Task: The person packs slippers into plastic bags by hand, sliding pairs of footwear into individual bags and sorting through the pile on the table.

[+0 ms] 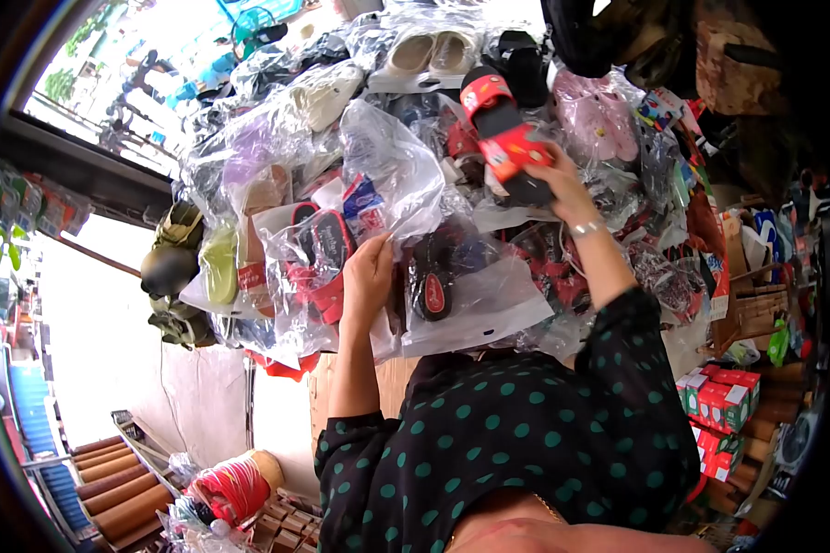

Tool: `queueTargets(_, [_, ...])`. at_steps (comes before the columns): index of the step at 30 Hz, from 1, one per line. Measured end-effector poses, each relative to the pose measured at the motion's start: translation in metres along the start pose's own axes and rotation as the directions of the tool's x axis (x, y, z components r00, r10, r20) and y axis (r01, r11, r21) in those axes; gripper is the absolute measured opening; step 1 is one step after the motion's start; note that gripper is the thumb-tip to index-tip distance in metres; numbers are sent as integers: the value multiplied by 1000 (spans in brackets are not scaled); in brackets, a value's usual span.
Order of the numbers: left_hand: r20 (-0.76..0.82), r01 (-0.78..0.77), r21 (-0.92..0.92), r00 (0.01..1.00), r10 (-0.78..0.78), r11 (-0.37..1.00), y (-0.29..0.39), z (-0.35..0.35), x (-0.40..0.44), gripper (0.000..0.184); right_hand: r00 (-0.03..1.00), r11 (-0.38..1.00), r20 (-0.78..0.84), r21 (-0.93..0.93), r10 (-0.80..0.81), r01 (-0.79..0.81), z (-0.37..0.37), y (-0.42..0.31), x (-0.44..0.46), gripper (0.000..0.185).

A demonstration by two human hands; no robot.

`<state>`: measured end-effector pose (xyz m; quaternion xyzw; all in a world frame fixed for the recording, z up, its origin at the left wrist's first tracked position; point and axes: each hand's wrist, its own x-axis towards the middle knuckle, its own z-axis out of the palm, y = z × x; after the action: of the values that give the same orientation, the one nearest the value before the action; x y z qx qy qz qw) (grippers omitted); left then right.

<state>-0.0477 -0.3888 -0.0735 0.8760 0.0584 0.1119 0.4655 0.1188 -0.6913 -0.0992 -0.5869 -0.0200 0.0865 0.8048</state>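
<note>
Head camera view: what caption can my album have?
Right hand holds red-and-black footwear; left hand grips a clear bag.

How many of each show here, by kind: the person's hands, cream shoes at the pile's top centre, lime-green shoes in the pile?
Hands (left hand, right hand): 2
Cream shoes: 2
Lime-green shoe: 1
Total: 5
</note>
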Motion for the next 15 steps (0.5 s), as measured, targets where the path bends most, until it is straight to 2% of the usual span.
queueTargets(1, [50, 95, -78, 995, -91, 992, -1, -2, 3, 21, 996, 995, 56, 67, 65, -69, -8, -15, -25, 50])
queueTargets(2, [70, 125, -104, 991, -118, 987, -5, -2, 7, 21, 997, 989, 62, 135, 54, -62, -10, -27, -54, 52])
queueTargets(3, [71, 131, -101, 990, -124, 986, -8, 0, 12, 21, 992, 991, 120, 128, 29, -45, -14, -35, -80, 59])
queueTargets(4, [12, 49, -108, 999, -48, 993, -9, 6, 18, 20, 990, 967, 98, 224, 105, -124, -12, -43, -107, 68])
queueTargets(5, [-45, -34, -110, 999, 29, 993, -9, 12, 22, 19, 973, 956, 185, 230, 141, -182, -33, -27, -123, 74])
queueTargets(7, [-67, -9, -155, 998, -2, 988, 0, 23, 31, 16, 952, 898, 276, 374, 131, -232, -15, -31, -158, 80])
queueTargets(9, [-101, -40, -145, 995, 26, 989, 4, 34, 40, 14, 911, 899, 367, 311, 185, -308, -17, -16, -177, 82])
queueTargets(10, [-127, -86, -246, 990, 56, 965, 3, 42, 46, 14, 895, 938, 408, 202, 181, -282, -21, -4, -180, 81])
queueTargets(11, [-152, -133, -261, 984, 95, 956, 7, 45, 49, 13, 875, 965, 449, 93, 181, -247, -18, -2, -181, 80])
queueTargets(13, [-158, -64, -551, 987, -29, 832, 8, 54, 57, 12, 876, 947, 433, 132, 210, -292, -3, 0, -187, 77])
queueTargets(14, [-152, -68, -547, 988, -20, 834, 17, 49, 58, 12, 886, 892, 368, 240, 281, -383, 8, -5, -189, 76])
queueTargets(15, [-153, -7, -497, 985, -80, 868, 31, 41, 56, 12, 880, 818, 311, 350, 358, -457, 14, -7, -192, 75])
